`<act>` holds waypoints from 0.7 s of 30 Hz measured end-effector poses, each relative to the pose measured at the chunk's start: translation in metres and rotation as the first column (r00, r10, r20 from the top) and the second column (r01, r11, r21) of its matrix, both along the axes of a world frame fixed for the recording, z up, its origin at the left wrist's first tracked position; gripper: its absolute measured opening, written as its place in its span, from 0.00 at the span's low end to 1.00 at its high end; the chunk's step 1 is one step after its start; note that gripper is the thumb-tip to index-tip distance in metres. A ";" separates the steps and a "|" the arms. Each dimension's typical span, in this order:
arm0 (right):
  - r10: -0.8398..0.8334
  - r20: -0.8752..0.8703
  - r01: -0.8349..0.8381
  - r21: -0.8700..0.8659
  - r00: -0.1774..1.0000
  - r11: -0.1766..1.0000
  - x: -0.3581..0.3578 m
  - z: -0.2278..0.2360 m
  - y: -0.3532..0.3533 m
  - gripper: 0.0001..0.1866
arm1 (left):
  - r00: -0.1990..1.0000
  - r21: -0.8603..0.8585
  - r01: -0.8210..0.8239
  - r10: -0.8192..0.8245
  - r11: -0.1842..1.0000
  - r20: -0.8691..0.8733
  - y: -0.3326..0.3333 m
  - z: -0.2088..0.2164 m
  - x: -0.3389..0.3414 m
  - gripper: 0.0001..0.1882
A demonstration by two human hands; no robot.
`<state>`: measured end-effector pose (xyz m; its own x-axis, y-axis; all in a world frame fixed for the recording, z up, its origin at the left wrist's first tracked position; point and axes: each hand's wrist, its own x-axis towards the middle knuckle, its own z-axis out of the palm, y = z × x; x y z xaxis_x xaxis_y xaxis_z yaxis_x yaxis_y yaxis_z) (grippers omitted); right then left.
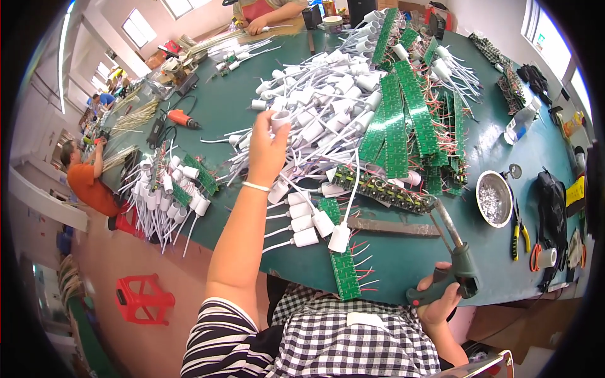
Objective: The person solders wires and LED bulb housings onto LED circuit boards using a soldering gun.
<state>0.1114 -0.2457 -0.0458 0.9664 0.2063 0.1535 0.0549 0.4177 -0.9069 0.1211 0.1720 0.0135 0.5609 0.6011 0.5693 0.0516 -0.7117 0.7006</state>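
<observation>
My left hand [268,151] reaches over the near side of a big heap of white cylindrical sockets with white cables [340,88]. Its thumb and fingers close on one white socket [280,118], hollow end up. In my right hand [439,303], low at the table's front edge, is a green soldering gun [465,272], its metal tip pointing up and left. Between the hands lies a green circuit board strip [345,275] with red and white wires along one side. Several white sockets rest around its upper part. Just above the soldering gun is a dark metal bar [394,227].
Green circuit panels [413,104] pile up right of the heap. Further right are a metal bowl of silvery bits [494,199], yellow-handled pliers [518,242] and a clear bottle [522,123]. An orange-black tool [183,119] lies left. Other people work beyond; a red stool [145,299] stands on the floor.
</observation>
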 end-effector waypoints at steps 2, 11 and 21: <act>-0.014 -0.021 0.013 -0.024 1.000 1.000 -0.001 0.000 0.003 0.27 | 0.905 -0.118 0.315 -0.261 0.942 0.335 -0.029 0.021 -0.014 0.17; -0.009 -0.040 0.004 -0.108 0.999 0.994 0.003 0.007 0.005 0.34 | 0.813 0.094 0.405 -0.311 0.909 -0.493 -0.161 0.010 -0.130 0.07; 0.328 -0.185 -0.354 -0.130 0.926 0.926 -0.021 0.000 -0.040 0.40 | 0.851 0.030 0.237 -0.192 0.971 -0.488 -0.176 -0.038 -0.134 0.06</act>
<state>0.0909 -0.2856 -0.0453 0.8417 0.5370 -0.0564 -0.2139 0.2358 -0.9480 -0.0125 -0.0044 -0.0242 0.8863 0.3956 0.2409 0.2037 -0.8001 0.5642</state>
